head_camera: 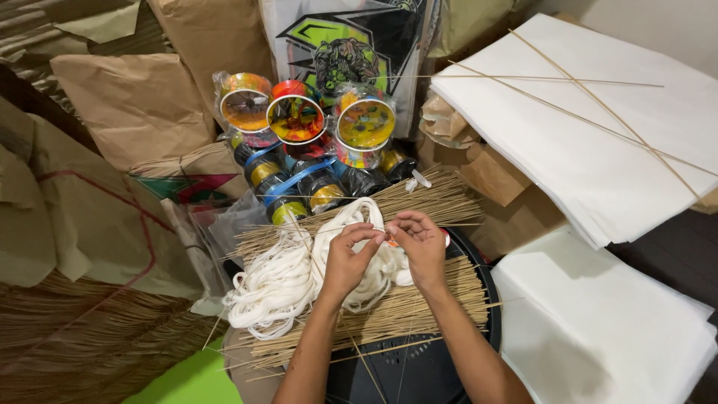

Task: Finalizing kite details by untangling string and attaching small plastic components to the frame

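At the centre of the frame the left hand (345,262) and the right hand (420,243) meet fingertip to fingertip, both narrowly pinched with fingers curled. Between them they seem to grip a thin strand from the white string hank (288,280), though the strand itself is too fine to make out. The hank lies just below and left of the hands, draped over a bundle of thin bamboo sticks (389,310). The sticks rest across a round black stool top (407,370) at lower centre. Above the hands sit colourful string reels (299,120) wrapped in clear plastic. White paper sheets (591,150) with long loose sticks across them fill the upper right; brown paper parcels (134,105) crowd the upper left.
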